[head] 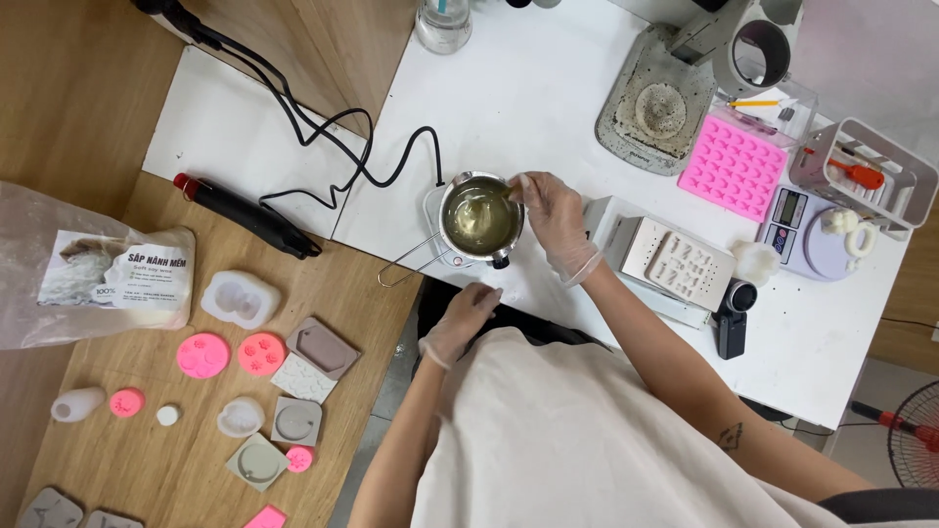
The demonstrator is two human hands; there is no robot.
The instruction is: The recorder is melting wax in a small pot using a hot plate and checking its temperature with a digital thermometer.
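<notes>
1. Step in hand: stirring. The metal pot [480,217] of pale yellow-green liquid sits on a small heater base near the front edge of the white surface [548,88], and serves as the landmark for the places below.
2. Right hand [554,217], gloved, is at the pot's right rim. Its grip is closed narrowly, fingertips pinched on a thin stirring stick [486,199] whose far end dips into the liquid.
3. Left hand [460,323], gloved, lies below the pot, at the surface's edge. Its fingers are loosely curled and hold nothing; whether they press on the surface cannot be told.
4. The pot's wire handle [406,262] juts out to the lower left, free of either hand.
5. Judged next move: it calls for keeping the stick low in the liquid and the pinch steady, with the idle hand free to brace the handle should the pot shift on its base.
6. Left of the pot: a black heat tool [249,215] with its cord looping toward the pot, and lower left a spread of pink, grey and white moulds [262,354] on the wooden surface.
7. Right of the pot: a pale mould block [685,266]; farther right, a pink mould tray [734,166] and a small scale [807,230].
</notes>
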